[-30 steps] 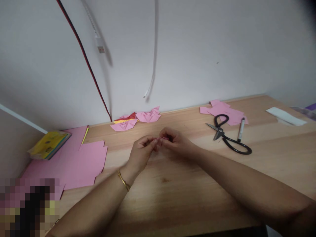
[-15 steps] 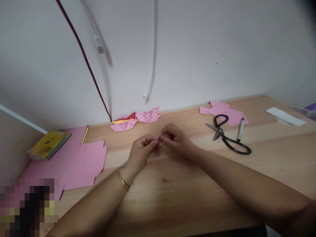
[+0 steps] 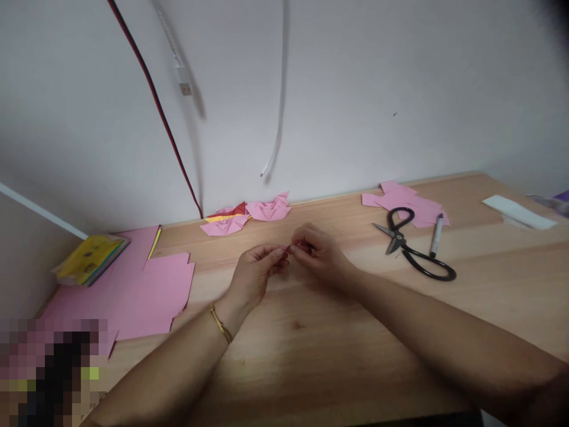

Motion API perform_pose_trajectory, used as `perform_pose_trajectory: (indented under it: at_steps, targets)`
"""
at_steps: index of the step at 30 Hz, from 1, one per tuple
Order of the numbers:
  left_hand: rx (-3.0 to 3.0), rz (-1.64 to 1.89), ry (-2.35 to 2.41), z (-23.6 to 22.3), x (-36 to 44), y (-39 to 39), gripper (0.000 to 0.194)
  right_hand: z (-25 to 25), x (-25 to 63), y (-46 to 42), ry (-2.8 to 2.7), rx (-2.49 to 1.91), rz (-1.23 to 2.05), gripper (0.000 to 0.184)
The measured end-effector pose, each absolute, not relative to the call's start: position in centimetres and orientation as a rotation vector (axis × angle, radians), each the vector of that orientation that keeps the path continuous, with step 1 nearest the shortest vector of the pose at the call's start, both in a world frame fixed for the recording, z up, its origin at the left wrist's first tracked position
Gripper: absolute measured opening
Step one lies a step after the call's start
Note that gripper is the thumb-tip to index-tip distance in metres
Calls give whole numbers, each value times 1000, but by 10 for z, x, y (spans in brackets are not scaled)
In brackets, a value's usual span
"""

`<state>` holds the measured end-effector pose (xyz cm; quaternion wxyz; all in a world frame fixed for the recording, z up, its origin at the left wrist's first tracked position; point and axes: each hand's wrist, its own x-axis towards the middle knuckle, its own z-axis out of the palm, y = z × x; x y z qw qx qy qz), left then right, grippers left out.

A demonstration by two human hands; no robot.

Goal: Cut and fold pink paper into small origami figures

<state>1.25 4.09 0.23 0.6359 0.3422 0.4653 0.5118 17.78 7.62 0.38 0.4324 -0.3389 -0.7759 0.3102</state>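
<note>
My left hand (image 3: 254, 274) and my right hand (image 3: 320, 255) meet over the middle of the wooden table (image 3: 338, 350). Both pinch a small folded pink paper piece (image 3: 288, 249) between their fingertips; most of it is hidden by the fingers. A gold bangle sits on my left wrist. Large pink paper sheets (image 3: 133, 290) lie to the left of my left hand. Folded pink and red paper shapes (image 3: 246, 214) rest by the wall behind my hands.
Black scissors (image 3: 411, 246) and a marker pen (image 3: 435, 234) lie at the right on pink scraps (image 3: 402, 198). A yellow paper pack (image 3: 89, 258) sits far left. A white slip (image 3: 518, 212) lies far right. Red and white cables hang on the wall.
My hands have stayed together on the small pink piece, with the right fingers shifting slightly on it. The view has tilted a little.
</note>
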Motion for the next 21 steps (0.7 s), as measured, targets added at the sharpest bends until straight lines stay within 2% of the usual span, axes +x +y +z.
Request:
perform_pose_trajectory:
  at_steps: [11, 21]
  targets:
    - [815, 1204, 1077, 1, 13, 41, 15, 4, 177, 74, -1955, -826, 777, 6]
    - [948, 1282, 1083, -2, 14, 38, 15, 5, 177, 76, -1933, -833, 952, 10]
